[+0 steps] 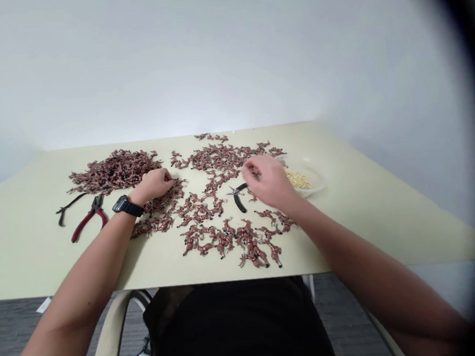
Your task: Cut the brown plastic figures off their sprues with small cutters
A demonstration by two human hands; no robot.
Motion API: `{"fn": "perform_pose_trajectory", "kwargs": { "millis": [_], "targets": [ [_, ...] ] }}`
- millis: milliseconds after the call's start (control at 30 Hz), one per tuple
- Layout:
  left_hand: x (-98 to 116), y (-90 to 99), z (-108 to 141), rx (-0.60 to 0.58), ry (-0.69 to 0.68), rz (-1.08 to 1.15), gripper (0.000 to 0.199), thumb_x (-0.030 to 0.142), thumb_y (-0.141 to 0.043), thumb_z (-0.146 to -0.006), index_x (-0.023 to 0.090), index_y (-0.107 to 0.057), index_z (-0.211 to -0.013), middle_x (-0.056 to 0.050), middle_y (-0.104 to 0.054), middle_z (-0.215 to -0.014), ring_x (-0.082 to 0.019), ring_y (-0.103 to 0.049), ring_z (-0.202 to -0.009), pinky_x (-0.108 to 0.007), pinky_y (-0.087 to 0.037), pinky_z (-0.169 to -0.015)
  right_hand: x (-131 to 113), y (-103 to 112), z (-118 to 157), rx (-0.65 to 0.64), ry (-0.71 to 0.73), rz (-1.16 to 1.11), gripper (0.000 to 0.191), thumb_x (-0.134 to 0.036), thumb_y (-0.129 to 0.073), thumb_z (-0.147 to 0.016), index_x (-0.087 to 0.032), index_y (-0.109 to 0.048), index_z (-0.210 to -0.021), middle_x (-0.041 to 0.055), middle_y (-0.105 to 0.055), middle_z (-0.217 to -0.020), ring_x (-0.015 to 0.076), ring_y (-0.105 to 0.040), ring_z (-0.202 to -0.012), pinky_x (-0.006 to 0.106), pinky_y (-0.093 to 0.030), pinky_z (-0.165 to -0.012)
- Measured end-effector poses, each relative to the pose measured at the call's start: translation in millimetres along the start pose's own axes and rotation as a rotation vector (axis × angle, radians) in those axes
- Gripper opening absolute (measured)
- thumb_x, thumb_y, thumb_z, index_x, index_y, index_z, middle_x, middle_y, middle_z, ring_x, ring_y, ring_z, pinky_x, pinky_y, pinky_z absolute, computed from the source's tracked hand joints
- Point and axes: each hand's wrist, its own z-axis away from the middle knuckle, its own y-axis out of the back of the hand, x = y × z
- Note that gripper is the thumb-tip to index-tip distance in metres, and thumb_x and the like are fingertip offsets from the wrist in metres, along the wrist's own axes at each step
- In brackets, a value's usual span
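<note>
Many small brown animal figurines, deer-like with thin legs, are spread over the table. My left hand [155, 184], a black watch [127, 206] on its wrist, is closed with fingertips together at a patch of figurines [158, 221]. Whether it grips one is hidden. My right hand [269, 182] is curled, slightly blurred, above the table between the middle figurines [219, 158] and a clear bowl [319, 186] of small gold-coloured pieces [298, 179]. Brown bits show inside its curled fingers, but I cannot tell if they are held. Small black-handled pliers [238, 198] lie just left of it.
A dense heap of figurines [116, 171] stands at the back left. Red-handled pliers [89, 217] and a thin black tool [70, 205] lie before it. More loose figurines [249, 243] lie near the table's front edge. A pale wall [226, 51] rises behind the table.
</note>
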Motion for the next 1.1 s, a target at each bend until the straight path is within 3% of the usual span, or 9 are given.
{"fn": "perform_pose_trajectory", "kwargs": {
  "millis": [100, 233, 333, 467, 733, 900, 1100],
  "targets": [
    [-4, -0.4, 1, 0.004, -0.013, 0.017, 0.023, 0.037, -0.065, -0.082, 0.019, -0.069, -0.095, -0.013, -0.076, -0.093, -0.029, -0.07, -0.083, -0.035, -0.05, -0.073, 19, 24, -14, 0.182, -0.1, -0.014, 0.026, -0.037, -0.05, -0.101, -0.021, -0.07, -0.093, 0.0093, -0.071, -0.087, 0.0247, -0.062, -0.077, 0.042, -0.049, -0.075],
    [-9, -1.5, -1, 0.123, -0.013, 0.045, 0.026, 0.032, -0.061, -0.086, 0.016, -0.066, -0.106, -0.014, -0.075, -0.099, -0.028, -0.068, -0.087, -0.033, -0.048, -0.073, 39, 37, -23, 0.322, -0.165, 0.017, 0.022, -0.032, -0.057, -0.093, -0.02, -0.072, -0.081, 0.0051, -0.069, -0.073, 0.0224, -0.061, -0.071, 0.038, -0.045, -0.073],
    [-8, -3.7, -4, 0.2, 0.038, 0.039, 0.023, 0.033, -0.056, -0.09, 0.016, -0.067, -0.1, -0.014, -0.076, -0.096, -0.026, -0.067, -0.084, -0.033, -0.047, -0.074, 37, 34, -21, 0.322, -0.155, 0.0, 0.022, -0.031, -0.057, -0.092, -0.021, -0.072, -0.08, 0.0048, -0.07, -0.073, 0.0221, -0.062, -0.071, 0.036, -0.046, -0.073],
    [-6, -7.6, -11, 0.213, 0.065, 0.018, 0.026, 0.039, -0.058, -0.089, 0.016, -0.069, -0.091, -0.013, -0.075, -0.089, -0.026, -0.066, -0.081, -0.033, -0.047, -0.072, 28, 30, -18, 0.293, -0.129, -0.008, 0.022, -0.032, -0.056, -0.092, -0.022, -0.071, -0.079, 0.0042, -0.069, -0.071, 0.0215, -0.061, -0.069, 0.036, -0.046, -0.072],
    [-14, -12.2, -17, 0.163, -0.022, 0.018, 0.031, 0.04, -0.064, -0.084, 0.019, -0.079, -0.102, -0.01, -0.076, -0.086, -0.026, -0.069, -0.081, -0.032, -0.05, -0.076, 29, 31, -19, 0.276, -0.134, -0.014, 0.023, -0.033, -0.055, -0.093, -0.022, -0.069, -0.078, 0.0046, -0.069, -0.073, 0.0215, -0.061, -0.069, 0.037, -0.046, -0.071],
    [-14, -12.6, -23, 0.147, -0.024, 0.016, 0.029, 0.031, -0.064, -0.08, 0.019, -0.081, -0.099, -0.01, -0.077, -0.086, -0.027, -0.071, -0.084, -0.032, -0.051, -0.078, 29, 30, -18, 0.276, -0.132, -0.018, 0.023, -0.033, -0.055, -0.093, -0.022, -0.069, -0.078, 0.0036, -0.068, -0.071, 0.0202, -0.06, -0.067, 0.036, -0.045, -0.069],
    [-8, -14.4, -32, 0.11, -0.006, 0.002, 0.023, 0.018, -0.063, -0.066, 0.018, -0.079, -0.083, -0.012, -0.078, -0.085, -0.03, -0.072, -0.087, -0.036, -0.053, -0.085, 28, 31, -17, 0.242, -0.137, -0.009, 0.024, -0.034, -0.055, -0.094, -0.022, -0.068, -0.078, 0.0042, -0.067, -0.071, 0.0203, -0.058, -0.066, 0.036, -0.044, -0.068]
  ]
}}
